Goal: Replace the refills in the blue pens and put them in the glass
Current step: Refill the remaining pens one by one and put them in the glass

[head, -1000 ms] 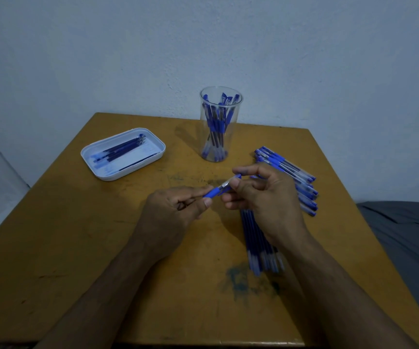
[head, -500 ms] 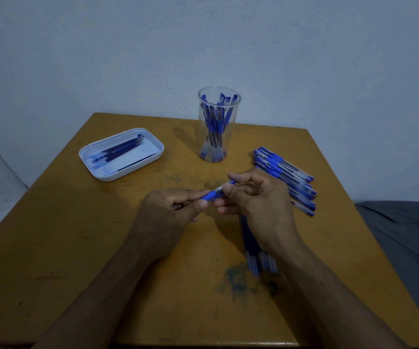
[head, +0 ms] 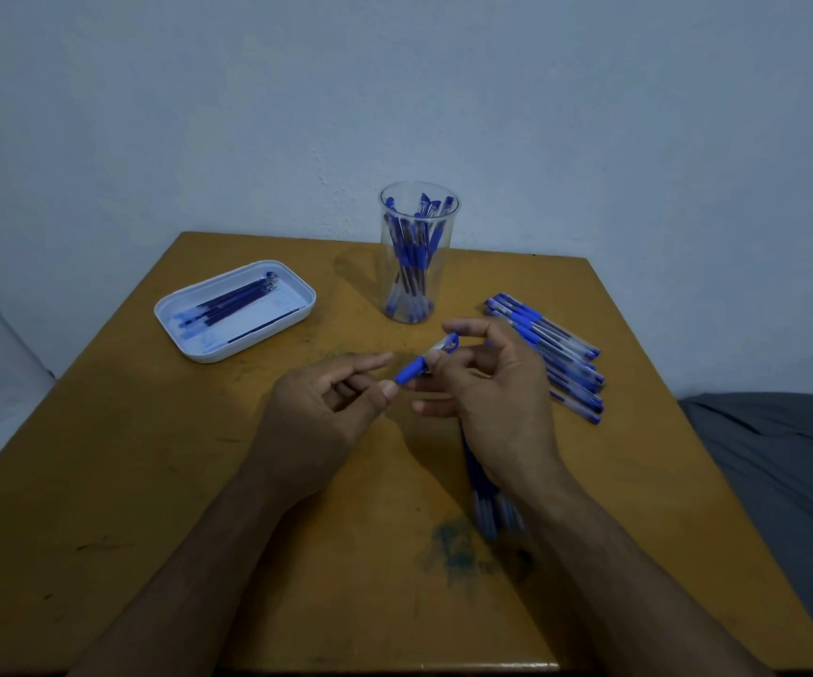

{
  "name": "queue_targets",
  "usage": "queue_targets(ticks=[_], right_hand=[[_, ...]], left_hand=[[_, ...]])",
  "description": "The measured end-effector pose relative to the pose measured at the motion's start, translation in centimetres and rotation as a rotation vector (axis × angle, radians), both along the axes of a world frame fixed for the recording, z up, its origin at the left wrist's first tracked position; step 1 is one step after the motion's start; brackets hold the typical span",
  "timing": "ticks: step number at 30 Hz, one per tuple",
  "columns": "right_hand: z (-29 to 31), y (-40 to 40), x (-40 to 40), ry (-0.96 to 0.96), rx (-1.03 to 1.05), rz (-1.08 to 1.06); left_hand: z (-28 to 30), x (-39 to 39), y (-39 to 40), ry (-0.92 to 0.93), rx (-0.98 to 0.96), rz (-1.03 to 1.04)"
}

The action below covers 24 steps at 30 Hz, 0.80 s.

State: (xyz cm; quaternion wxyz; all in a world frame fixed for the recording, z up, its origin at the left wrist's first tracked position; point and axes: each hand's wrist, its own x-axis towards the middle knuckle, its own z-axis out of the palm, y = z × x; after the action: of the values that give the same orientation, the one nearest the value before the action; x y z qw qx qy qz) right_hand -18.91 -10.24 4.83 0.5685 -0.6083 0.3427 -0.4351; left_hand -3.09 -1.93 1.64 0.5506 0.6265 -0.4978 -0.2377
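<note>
Both hands have shifted slightly, left hand (head: 319, 412) and right hand (head: 492, 398) still pinching one blue pen (head: 424, 362).

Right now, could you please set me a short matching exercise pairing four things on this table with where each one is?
Things:
1. glass
2. white tray
3. pen being worked on
4. row of pens

Places:
A. held between both hands
B. far left of the table
C. lying flat, beyond the right hand
D. upright at the table's far edge, centre

Pairs: 1-D, 2-B, 3-A, 4-C
</note>
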Motion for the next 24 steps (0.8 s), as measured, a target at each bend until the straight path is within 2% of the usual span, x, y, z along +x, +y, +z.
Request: queue_targets(ticks=[3, 8, 12, 16, 21, 24], right_hand=[[1.8, -0.3, -0.3, 0.051, -0.148, -0.105], [6.5, -1.7, -0.4, 0.051, -0.288, -0.219], [11.1, -3.1, 0.6, 0.048, -0.421, -0.282], [13.8, -5.3, 2.3, 0.069, -0.584, -0.346], [14.1, -8.2, 4.4, 0.096, -0.695, -0.38], [13.4, -9.1, 5.4, 0.203, -0.735, -0.338]], left_hand=[[0.1, 0.8, 0.2, -0.046, 0.001, 0.039], [0.6, 2.1, -1.9, -0.481, 0.161, 0.179], [0.2, 2.2, -3.9, -0.718, 0.286, 0.063], [-1.6, 2.2, -3.8, -0.828, 0.331, 0.042], [-1.7, 2.0, -3.5, -0.83, 0.326, 0.064], [-1.5, 1.9, -3.5, -0.834, 0.33, 0.064]])
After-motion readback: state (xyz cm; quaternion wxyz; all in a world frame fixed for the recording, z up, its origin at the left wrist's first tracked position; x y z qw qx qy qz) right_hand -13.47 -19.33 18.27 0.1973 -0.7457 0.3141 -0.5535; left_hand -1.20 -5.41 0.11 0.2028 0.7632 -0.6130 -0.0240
